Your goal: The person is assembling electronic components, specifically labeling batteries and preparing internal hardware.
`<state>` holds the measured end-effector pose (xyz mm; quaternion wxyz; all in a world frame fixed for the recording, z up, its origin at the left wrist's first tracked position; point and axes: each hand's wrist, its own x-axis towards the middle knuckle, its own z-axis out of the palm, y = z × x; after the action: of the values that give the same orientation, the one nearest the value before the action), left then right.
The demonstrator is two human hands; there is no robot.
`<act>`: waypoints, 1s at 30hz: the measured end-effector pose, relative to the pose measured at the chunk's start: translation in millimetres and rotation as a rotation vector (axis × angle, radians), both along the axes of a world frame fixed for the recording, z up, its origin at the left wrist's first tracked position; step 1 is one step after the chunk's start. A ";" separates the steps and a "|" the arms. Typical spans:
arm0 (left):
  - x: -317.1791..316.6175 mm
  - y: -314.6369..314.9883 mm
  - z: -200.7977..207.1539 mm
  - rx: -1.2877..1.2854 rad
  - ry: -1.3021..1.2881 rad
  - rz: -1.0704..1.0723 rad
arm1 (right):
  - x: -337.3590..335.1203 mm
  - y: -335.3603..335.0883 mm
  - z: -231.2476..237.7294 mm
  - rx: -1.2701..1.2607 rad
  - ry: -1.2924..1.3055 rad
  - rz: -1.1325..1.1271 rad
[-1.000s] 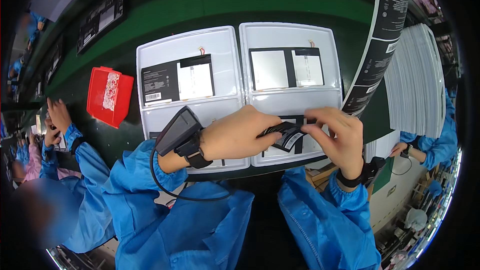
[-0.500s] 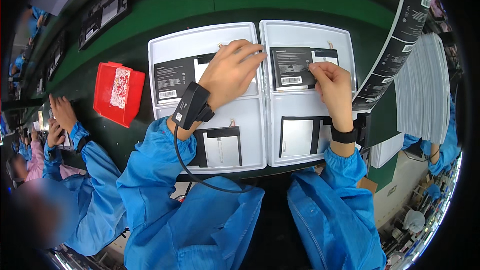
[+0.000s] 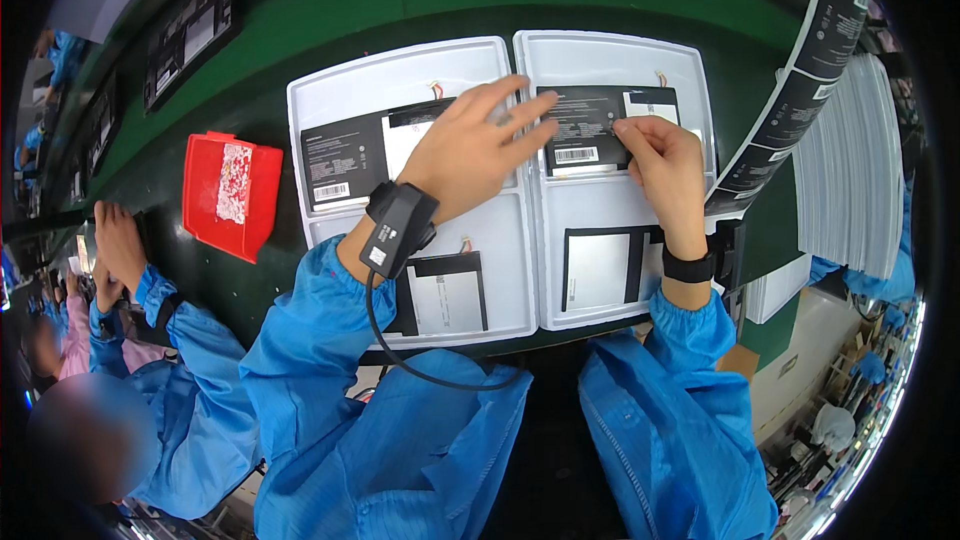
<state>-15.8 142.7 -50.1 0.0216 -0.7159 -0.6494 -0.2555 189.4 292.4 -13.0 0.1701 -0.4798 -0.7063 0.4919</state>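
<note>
Two white trays [image 3: 365, 59] lie side by side, each holding flat battery packs with thin coloured leads. On the upper right battery pack [image 3: 650, 102] lies a black printed label [image 3: 585, 126]. My right hand [image 3: 662, 158] pinches thumb and forefinger at this label's right edge. My left hand [image 3: 468, 150] is open, fingers spread, its tips just over the label's left end; the palm hides part of the upper left battery pack [image 3: 335, 162], which also bears a black label. Silver-faced battery packs [image 3: 445, 300] [image 3: 598, 270] sit in the lower compartments.
A red bin [image 3: 262, 195] with a white-speckled patch stands left of the trays. At the right, a curling sheet of black labels [image 3: 800, 90] rises beside a stack of white sheets [image 3: 850, 170]. A co-worker's hands [image 3: 120, 245] are at far left. A cable runs from my left wrist device [image 3: 400, 230].
My left hand has moved slightly right, its fingers reaching over the right tray's label. My right hand stays at the label's edge. The whole view has shifted a little.
</note>
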 end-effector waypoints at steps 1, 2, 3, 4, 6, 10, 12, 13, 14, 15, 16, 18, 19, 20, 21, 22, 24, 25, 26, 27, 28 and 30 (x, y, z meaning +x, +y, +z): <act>2.0 1.3 0.0 -0.010 0.027 -0.046 | 0.8 1.6 -1.2 0.009 0.003 0.012; 3.4 2.6 0.6 -0.019 0.054 -0.096 | 2.4 2.1 -1.5 0.018 0.007 0.020; 4.6 3.7 3.0 -0.017 0.059 -0.108 | 4.2 1.5 0.5 0.020 0.011 0.008; 5.9 4.7 6.1 -0.059 0.053 -0.097 | 5.5 0.2 4.9 0.038 0.005 0.009; 8.6 8.0 10.2 -0.096 0.059 -0.091 | 9.1 -5.7 20.5 0.130 -0.057 0.032; 24.3 10.3 20.0 -0.145 0.113 -0.066 | 46.9 -49.8 85.9 -0.064 -0.004 0.301; 42.6 14.3 30.6 -0.247 0.054 -0.035 | 75.8 -48.2 104.5 0.092 0.300 0.633; 52.0 17.3 30.9 -0.235 0.061 -0.035 | 85.5 -39.9 108.8 0.298 0.448 0.692; 60.6 22.3 27.2 -0.216 0.049 -0.066 | 99.8 -39.0 107.8 0.359 0.581 0.509; 67.1 28.3 21.0 -0.201 0.038 -0.097 | 114.8 -37.9 101.6 0.416 0.713 0.323; 69.0 37.5 10.8 -0.213 0.014 -0.196 | 128.5 -27.5 95.5 0.495 0.649 0.126; 82.4 57.9 12.2 -0.244 -0.125 -0.266 | 131.2 -10.3 90.5 0.592 0.496 -0.131; 88.3 65.2 14.6 -0.293 -0.276 -0.320 | 120.9 -0.8 91.8 0.607 0.409 -0.176; 92.7 70.9 30.5 -0.351 -0.656 -0.403 | 120.6 7.1 89.9 0.484 0.433 -0.139; 98.6 71.8 59.0 -0.268 -0.872 -0.474 | 122.0 13.6 83.1 0.437 0.455 -0.102; 103.4 73.9 67.9 -0.245 -0.979 -0.519 | 124.8 16.1 76.8 0.365 0.484 -0.083; 115.2 76.0 82.3 -0.225 -1.082 -0.568 | 125.9 14.7 68.2 0.304 0.578 -0.066; 122.6 76.7 90.3 -0.232 -1.320 -0.487 | 128.0 12.4 67.7 0.321 0.595 -0.045; 129.7 78.7 97.2 -0.243 -1.560 -0.396 | 126.9 10.4 71.0 0.361 0.577 -0.065; 137.5 83.3 101.1 -0.110 -1.632 -0.339 | 124.5 9.5 75.2 0.400 0.559 -0.086; 138.6 87.3 102.7 -0.117 -1.697 -0.359 | 122.3 10.6 79.1 0.400 0.557 -0.098; 139.1 92.5 104.4 -0.087 -1.761 -0.375 | 117.4 16.4 84.8 0.521 0.512 -0.057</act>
<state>123.3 235.1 54.2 -0.5527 -0.3555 -0.3124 -0.6860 306.8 308.8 71.8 0.4716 -0.3012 -0.7288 0.3946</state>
